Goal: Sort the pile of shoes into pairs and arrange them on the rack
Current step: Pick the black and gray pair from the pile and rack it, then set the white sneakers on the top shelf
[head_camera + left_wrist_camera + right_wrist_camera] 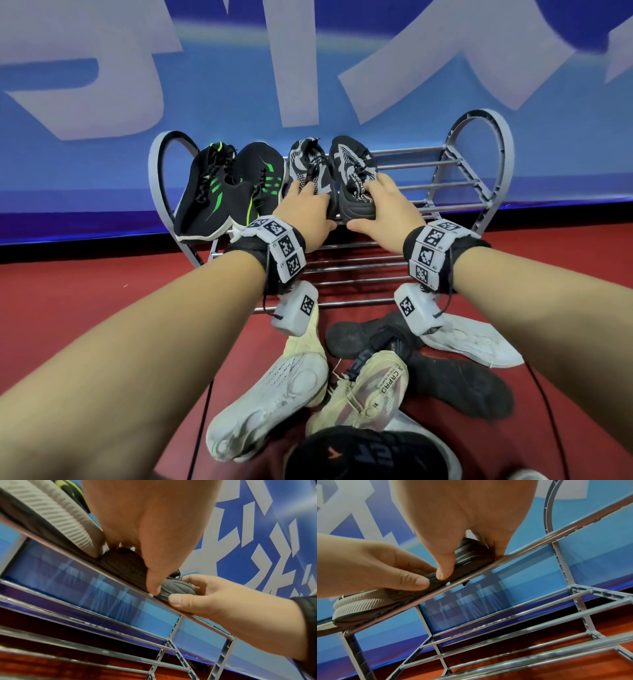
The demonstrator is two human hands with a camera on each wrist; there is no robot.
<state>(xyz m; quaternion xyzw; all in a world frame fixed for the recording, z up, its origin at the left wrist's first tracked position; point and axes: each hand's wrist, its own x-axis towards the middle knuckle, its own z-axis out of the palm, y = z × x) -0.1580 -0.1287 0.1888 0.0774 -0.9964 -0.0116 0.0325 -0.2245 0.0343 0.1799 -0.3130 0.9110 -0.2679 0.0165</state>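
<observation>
Black-and-green pair (226, 192): centre-left of the head view, lying on the rack's top tier, both shoes leaning on their sides against each other.

Rack (455, 164): grey, curved end frames, centre of frame against a blue wall; the right part of the top tier and the tier below show only rails.

Left hand (305, 212): just left of centre, wrist forward, fingers curled over the heel of the left black-and-white knit shoe (310, 171), thumb down at the sole by the front rail, a hold on that shoe.

Right hand (385, 202): just right of centre, mirrored pose, fingers curled into the collar of the right knit shoe (352, 171), thumb against its black heel at the rail.

Task's thing: the knit pair stands on the top tier, toes toward the wall, touching side by side, just right of the green pair.

Doing it well: judged from here, square both heels on the front rail, keep the pair touching, and check the soles span the rails before releasing so neither shoe tips.

Pile (370, 387): lower centre and right on the red floor, white, cream and black shoes lie jumbled, not yet sorted.
</observation>
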